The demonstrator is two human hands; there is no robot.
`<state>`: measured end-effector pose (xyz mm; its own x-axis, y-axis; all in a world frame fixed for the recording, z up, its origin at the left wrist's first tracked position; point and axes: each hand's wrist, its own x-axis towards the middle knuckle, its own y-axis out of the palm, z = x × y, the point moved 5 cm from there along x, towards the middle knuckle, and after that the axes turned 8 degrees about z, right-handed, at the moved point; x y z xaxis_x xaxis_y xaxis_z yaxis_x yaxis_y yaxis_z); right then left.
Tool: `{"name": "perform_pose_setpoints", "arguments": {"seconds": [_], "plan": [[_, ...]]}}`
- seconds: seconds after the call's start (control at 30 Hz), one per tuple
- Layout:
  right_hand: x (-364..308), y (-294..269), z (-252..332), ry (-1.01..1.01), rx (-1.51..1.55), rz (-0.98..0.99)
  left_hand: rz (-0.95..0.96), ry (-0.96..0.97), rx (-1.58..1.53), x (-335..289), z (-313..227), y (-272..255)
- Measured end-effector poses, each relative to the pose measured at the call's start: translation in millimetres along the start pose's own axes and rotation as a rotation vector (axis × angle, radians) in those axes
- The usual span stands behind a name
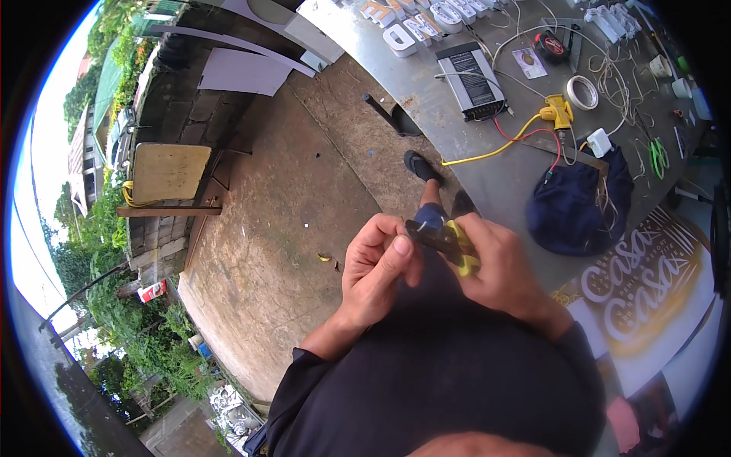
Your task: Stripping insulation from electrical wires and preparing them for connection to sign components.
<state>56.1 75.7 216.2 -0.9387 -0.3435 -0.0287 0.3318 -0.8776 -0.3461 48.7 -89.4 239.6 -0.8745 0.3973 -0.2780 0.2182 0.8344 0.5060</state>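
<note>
In front of my body, my right hand is wrapped round a pair of pliers with yellow grips and dark metal jaws. The jaws point left, toward the fingertips of my left hand. Thumb and forefinger of that hand are pinched together right beside the jaw tips. Whatever lies between them is hidden or too small to make out. Both hands are held up over my lap, off the table.
A metal table at right bears a boxy power supply, a yellow plug connector, a tape roll, a tape measure, green-handled scissors, a navy cloth and loose wires. White sign letters stand farther back.
</note>
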Motion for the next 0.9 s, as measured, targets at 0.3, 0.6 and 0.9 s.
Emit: {"name": "perform_pose_setpoints", "arguments": {"seconds": [0.3,0.6,0.9], "plan": [[-2,4,0,-0.031,-0.009,0.017,0.023,0.037,0.038,-8,0,-3],[-16,21,-11,-0.055,-0.019,0.051,0.168,-0.075,0.385,-13,-10,-18],[-29,45,-11,-0.143,0.156,0.18,0.275,0.269,0.78,-36,-13,-16]]}}
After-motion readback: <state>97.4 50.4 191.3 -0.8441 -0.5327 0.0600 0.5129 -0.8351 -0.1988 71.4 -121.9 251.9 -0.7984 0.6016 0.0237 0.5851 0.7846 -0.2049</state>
